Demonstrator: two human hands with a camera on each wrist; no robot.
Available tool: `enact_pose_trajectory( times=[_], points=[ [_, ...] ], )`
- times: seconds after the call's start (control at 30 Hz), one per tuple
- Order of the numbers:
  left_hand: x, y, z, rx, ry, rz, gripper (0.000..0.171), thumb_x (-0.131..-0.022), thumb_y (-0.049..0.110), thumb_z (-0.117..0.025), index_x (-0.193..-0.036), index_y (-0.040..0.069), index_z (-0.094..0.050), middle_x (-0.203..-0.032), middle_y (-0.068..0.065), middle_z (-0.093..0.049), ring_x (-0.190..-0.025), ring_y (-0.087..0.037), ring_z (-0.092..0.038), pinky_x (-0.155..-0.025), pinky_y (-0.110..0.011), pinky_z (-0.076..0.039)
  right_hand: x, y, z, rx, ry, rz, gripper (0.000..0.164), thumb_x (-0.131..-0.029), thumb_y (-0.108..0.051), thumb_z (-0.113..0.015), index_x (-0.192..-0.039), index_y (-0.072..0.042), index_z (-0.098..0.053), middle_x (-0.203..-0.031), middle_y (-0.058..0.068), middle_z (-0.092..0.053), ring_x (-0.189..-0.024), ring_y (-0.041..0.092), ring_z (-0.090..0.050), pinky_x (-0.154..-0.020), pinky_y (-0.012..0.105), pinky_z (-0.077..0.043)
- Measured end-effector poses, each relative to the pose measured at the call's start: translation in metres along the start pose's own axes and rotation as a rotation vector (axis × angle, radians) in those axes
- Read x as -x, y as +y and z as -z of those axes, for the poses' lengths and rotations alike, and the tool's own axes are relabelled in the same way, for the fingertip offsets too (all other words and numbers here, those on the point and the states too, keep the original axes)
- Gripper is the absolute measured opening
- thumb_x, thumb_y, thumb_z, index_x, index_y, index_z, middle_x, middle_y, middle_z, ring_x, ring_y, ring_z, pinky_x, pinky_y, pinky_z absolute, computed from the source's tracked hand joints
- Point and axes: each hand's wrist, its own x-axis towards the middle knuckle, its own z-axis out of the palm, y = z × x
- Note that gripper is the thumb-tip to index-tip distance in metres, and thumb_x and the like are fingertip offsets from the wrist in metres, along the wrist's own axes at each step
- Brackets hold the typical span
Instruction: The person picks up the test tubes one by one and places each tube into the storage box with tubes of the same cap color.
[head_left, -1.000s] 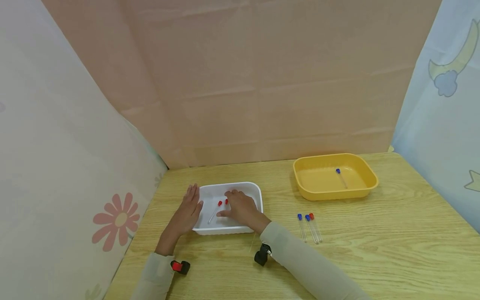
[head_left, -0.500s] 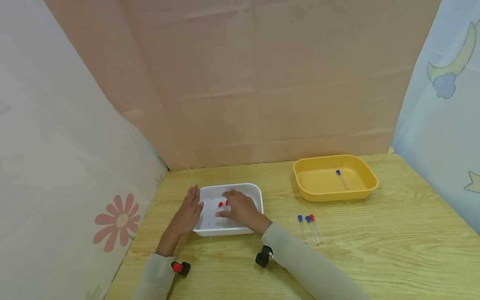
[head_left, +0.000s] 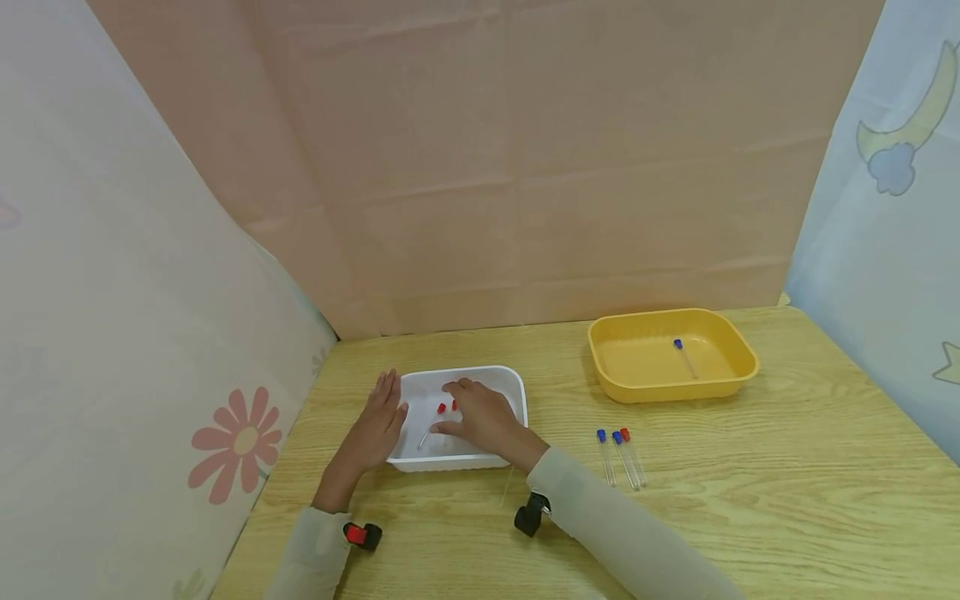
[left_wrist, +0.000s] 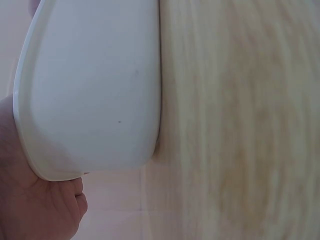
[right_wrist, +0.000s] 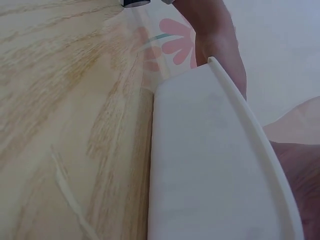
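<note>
A white tray [head_left: 459, 462] stands on the table to the left. My left hand [head_left: 371, 429] rests along its left rim, fingers fairly straight; the left wrist view shows the palm against the rim. My right hand [head_left: 483, 419] reaches over the tray's right front part, thumb and fingers spread apart. A red-capped tube [head_left: 431, 428] lies in the tray, left of that hand. Between the right thumb and fingers shows a second red cap [head_left: 454, 406]; the rest of that tube is hidden. In the right wrist view, the tray's outer wall [right_wrist: 200, 150] hides the fingertips.
Right of the white tray lie two blue-capped tubes [head_left: 605, 458] and one red-capped tube [head_left: 633, 458] on the table. Behind them stands a yellow tray [head_left: 671, 392] holding a blue-capped tube [head_left: 684, 357]. Patterned cloth hangs at the sides, a plain one [head_left: 510, 167] at the back.
</note>
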Motion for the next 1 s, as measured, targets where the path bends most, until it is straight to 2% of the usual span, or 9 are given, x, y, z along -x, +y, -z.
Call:
enact_pose_trajectory(
  times=[0.73, 1.0],
  points=[
    [0.0, 0.002, 0.002, 0.002, -0.019, -0.002, 0.061, -0.112, 0.025, -0.035, -0.156, -0.011, -0.015, -0.167, -0.025, -0.009, -0.154, -0.041, -0.002, -0.12, -0.062, -0.014, 0.016, -0.002, 0.015, 0.011, 0.036, 0.043, 0.071, -0.087, -0.059, -0.073, -0.138, -0.011, -0.061, -0.138, 0.007, -0.062, -0.124, 0.023, -0.061, -0.086, 0.041, -0.058],
    [0.0, 0.003, 0.003, 0.006, -0.029, 0.005, 0.061, -0.112, 0.027, -0.034, -0.157, -0.011, -0.015, -0.167, -0.022, -0.006, -0.155, -0.039, 0.0, -0.121, -0.06, -0.013, 0.025, -0.002, 0.024, 0.003, 0.056, 0.073, 0.068, -0.087, -0.058, -0.072, -0.137, -0.013, -0.061, -0.134, 0.006, -0.063, -0.121, 0.023, -0.062, -0.085, 0.042, -0.057]
  ],
)
